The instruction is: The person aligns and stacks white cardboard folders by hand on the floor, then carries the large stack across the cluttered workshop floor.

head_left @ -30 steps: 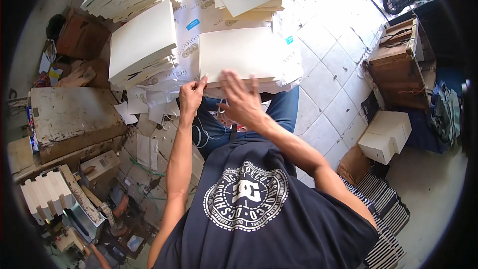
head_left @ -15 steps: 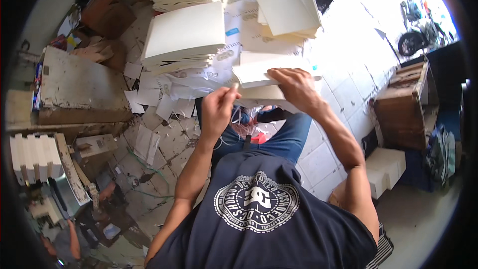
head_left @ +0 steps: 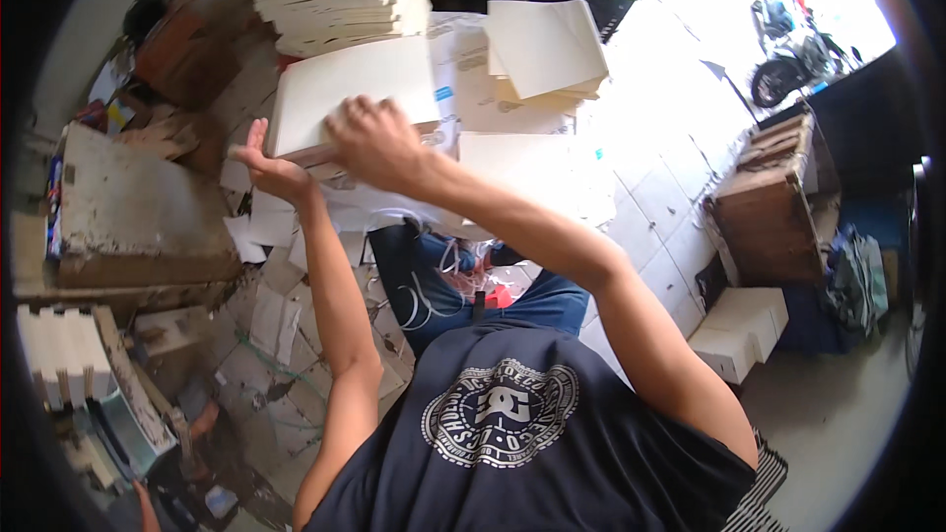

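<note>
From here I have the left hand at ten o'clock, fingers extended, perhaps steadying the pale stack; the right hand overlaps its six-o'clock edge, grip I can't tell.

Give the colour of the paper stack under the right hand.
The paper stack is plain cream-white, best seen in the head view.

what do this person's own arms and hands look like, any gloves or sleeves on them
The left hand and right hand wear no gloves; the right is somewhat blurred. No long sleeves cover the forearms, and no watch shows at the wrists. Above them is a dark shirt with a round white print.
</note>
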`<state>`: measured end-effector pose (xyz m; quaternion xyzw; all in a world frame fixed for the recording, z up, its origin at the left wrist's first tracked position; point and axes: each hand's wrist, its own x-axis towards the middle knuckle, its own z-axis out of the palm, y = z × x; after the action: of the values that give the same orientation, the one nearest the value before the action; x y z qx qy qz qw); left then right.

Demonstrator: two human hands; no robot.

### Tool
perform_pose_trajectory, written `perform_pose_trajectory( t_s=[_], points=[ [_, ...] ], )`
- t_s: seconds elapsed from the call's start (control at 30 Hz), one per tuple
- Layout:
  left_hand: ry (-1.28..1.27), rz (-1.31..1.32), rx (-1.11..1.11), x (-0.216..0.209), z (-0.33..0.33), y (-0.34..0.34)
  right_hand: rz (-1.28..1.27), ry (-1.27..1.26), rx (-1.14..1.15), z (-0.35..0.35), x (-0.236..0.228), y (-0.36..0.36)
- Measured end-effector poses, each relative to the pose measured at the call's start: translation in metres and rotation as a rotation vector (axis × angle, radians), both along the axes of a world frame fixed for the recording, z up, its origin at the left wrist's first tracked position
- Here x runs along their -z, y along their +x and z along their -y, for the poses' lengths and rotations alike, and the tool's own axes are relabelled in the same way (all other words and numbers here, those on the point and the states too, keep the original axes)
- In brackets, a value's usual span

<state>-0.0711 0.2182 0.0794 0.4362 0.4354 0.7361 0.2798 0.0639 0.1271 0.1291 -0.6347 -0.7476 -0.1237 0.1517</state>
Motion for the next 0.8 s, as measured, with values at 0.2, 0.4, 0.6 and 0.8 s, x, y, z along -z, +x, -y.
perform_pose_trajectory(
  t_s=[0.2, 0.4, 0.6, 0.8],
  points=[
    [-0.024, -0.278, -0.178, -0.012, 0.009, 0.01, -0.588, 0.59, 0.163, 0.002, -0.014, 0.15],
    [0.097, -0.269, -0.341, -0.024, 0.013, -0.013, -0.259, -0.037, 1.175, 0.055, 0.082, 0.308],
    [0.14, -0.017, -0.17, -0.115, 0.082, 0.017, -0.608, 0.443, 0.935, 0.078, 0.108, 0.36],
    [0.639, 0.07, 0.291, -0.142, 0.15, 0.039, -0.807, 0.752, 0.493, 0.115, 0.038, 0.332]
  ],
)
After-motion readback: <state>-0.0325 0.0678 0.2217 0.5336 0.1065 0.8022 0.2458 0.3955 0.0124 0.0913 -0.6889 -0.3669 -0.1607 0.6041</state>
